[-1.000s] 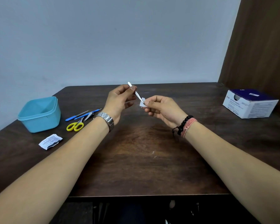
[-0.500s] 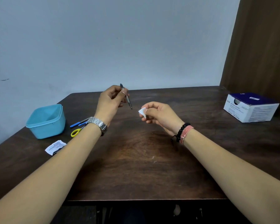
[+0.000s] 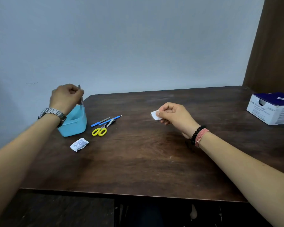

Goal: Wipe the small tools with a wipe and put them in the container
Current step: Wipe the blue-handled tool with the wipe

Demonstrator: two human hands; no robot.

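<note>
Container [image 3: 73, 126] (near table [image 3: 138, 161] edge) under left hand [image 3: 65, 97] holding tool [image 3: 81, 99].

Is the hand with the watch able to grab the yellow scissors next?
Probably yes, once free. The left hand holds a thin metal tool over the blue container; the yellow scissors lie just beside it, with nothing on top.

A dark wooden table [image 3: 138, 161] carries a blue container [image 3: 75, 125], yellow scissors [image 3: 99, 131], nail clippers [image 3: 111, 122], two blue-handled tools [image 3: 95, 124], a torn wrapper [image 3: 79, 144] and a white box [image 3: 272, 110].
</note>
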